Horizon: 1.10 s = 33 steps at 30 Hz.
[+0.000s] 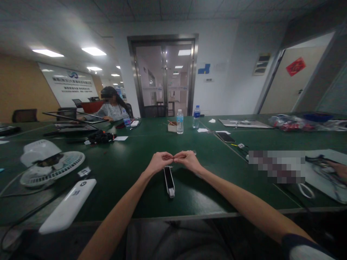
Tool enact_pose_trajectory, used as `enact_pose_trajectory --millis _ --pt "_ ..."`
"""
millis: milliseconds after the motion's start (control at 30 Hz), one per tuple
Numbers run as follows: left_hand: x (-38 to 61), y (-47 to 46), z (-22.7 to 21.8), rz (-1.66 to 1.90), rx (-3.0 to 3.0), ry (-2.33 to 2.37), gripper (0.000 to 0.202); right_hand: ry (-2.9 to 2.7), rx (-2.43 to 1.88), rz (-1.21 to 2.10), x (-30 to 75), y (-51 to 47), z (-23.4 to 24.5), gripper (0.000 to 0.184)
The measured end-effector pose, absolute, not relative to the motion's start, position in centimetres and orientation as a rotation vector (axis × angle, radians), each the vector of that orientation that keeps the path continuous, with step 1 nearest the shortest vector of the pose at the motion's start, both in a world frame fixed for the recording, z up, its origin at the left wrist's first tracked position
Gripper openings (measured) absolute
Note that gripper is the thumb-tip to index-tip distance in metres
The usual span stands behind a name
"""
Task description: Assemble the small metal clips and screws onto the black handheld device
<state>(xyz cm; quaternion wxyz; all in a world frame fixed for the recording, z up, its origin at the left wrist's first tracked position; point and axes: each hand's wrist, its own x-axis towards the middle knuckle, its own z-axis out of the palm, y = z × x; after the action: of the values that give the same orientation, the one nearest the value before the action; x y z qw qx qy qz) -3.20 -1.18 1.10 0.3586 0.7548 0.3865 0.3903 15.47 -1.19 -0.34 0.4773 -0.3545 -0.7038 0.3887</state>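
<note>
Above the green table (141, 196), my left hand (160, 161) and my right hand (188, 160) meet fingertip to fingertip. Both are closed in a pinch. Whatever lies between the fingertips, if anything, is too small to make out. Just below the hands, a long narrow black device with a white edge (169, 180) rests on the tabletop, its white end toward me. Its far end reaches close to my left fingers, and I cannot tell if they touch it.
A white power bank (69, 206) and a white fan (54, 166) stand at left. Water bottles (179, 122) and a small box (171, 127) are ahead. A black phone (225, 137) lies to the right. Another person (115, 106) sits across the table.
</note>
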Motion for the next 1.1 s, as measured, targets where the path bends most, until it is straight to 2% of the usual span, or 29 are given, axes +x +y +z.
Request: enact_pose_trajectory --millis 367,700,833,1100 --pt "-4.1 -0.4 0.4 1.148 2.07 1.028 0.024 -1.614 -0.766 1.138 15.0 -0.2 -1.7 0.037" --pt "-3.0 -0.6 0.1 1.173 1.986 1.013 0.021 -1.737 -0.877 0.84 14.6 -0.5 -2.0 0.019" --pt "-2.9 -0.8 0.0 1.182 1.954 1.002 0.02 -1.742 -0.919 0.81 14.6 -0.4 -2.3 0.019" --pt "-3.0 -0.9 -0.2 1.21 1.93 1.013 0.026 -1.563 -0.84 1.045 13.9 -0.2 -2.7 0.029"
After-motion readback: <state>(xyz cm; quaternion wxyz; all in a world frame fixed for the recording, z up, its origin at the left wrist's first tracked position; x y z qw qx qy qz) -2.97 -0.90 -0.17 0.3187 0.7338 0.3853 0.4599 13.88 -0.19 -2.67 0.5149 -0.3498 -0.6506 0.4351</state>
